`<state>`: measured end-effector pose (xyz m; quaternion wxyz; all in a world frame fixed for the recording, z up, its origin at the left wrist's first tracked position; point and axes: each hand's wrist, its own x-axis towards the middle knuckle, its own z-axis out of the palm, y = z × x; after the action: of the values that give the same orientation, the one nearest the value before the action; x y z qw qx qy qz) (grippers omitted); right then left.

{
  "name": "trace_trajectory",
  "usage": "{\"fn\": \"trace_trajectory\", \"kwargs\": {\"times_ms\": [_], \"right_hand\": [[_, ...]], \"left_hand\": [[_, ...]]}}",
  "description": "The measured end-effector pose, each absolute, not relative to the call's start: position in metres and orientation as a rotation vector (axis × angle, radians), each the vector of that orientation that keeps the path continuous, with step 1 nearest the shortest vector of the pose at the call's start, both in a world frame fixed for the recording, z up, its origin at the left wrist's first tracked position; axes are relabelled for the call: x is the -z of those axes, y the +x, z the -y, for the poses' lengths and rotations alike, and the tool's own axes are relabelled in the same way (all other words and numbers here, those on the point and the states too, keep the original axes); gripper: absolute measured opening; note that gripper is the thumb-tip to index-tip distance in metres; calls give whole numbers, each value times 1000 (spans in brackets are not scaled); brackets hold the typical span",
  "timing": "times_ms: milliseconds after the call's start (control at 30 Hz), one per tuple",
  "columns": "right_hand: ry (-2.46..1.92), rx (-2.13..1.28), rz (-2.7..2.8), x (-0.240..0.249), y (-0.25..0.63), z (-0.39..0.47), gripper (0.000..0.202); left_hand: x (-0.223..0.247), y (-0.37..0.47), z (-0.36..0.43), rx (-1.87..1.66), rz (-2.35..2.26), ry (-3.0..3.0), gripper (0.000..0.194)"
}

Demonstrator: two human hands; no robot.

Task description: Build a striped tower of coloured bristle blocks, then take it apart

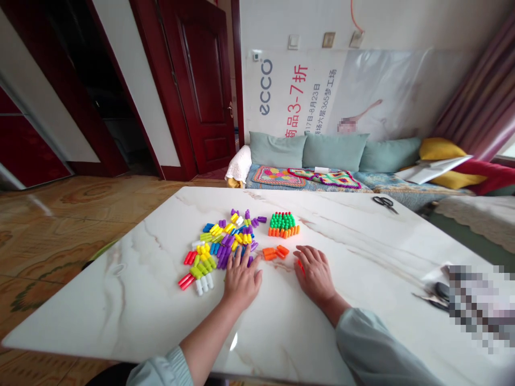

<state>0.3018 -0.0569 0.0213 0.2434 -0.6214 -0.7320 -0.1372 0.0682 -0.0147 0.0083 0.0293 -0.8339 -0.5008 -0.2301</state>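
My left hand [242, 279] lies at the right edge of a loose pile of small peg-like plastic pieces [225, 251] in purple, yellow, blue, green, red and white. Its fingers are spread and hold nothing visible; the fingertips reach the nearby blue and purple pieces. My right hand [316, 272] rests low over the table with curled fingers. An orange plastic piece [301, 266] shows between its thumb and forefinger, partly hidden. Between the hands lie a few loose orange pieces [276, 252]. Behind them, green, red and orange pieces form a neat upright block [283, 225].
Everything lies on a white marbled table [161, 321]. Black scissors [384, 202] rest near its far right edge. A dark-handled tool [440, 292] and a blurred-out item are at the right. Beyond the table stands a sofa with pale green cushions [336, 151].
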Motion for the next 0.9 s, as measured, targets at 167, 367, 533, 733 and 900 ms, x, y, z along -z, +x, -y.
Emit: {"fn": "trace_trajectory", "kwargs": {"times_ms": [167,367,533,733,900], "right_hand": [[-1592,223,2202,-28,286,47,39],[-1629,212,2401,-38,245,10,38],[-1605,320,2434,-37,233,8,27],[-1716,178,2152,-43,249,2,34],[-1992,13,2062,-61,266,-33,26]], "left_hand": [[-4,68,13,803,1515,-2587,45],[-4,67,14,816,1517,-2599,42],[-1,67,13,837,1513,-2598,44],[2,68,13,871,1509,-2585,41],[-1,68,14,850,1537,-2594,42]]}}
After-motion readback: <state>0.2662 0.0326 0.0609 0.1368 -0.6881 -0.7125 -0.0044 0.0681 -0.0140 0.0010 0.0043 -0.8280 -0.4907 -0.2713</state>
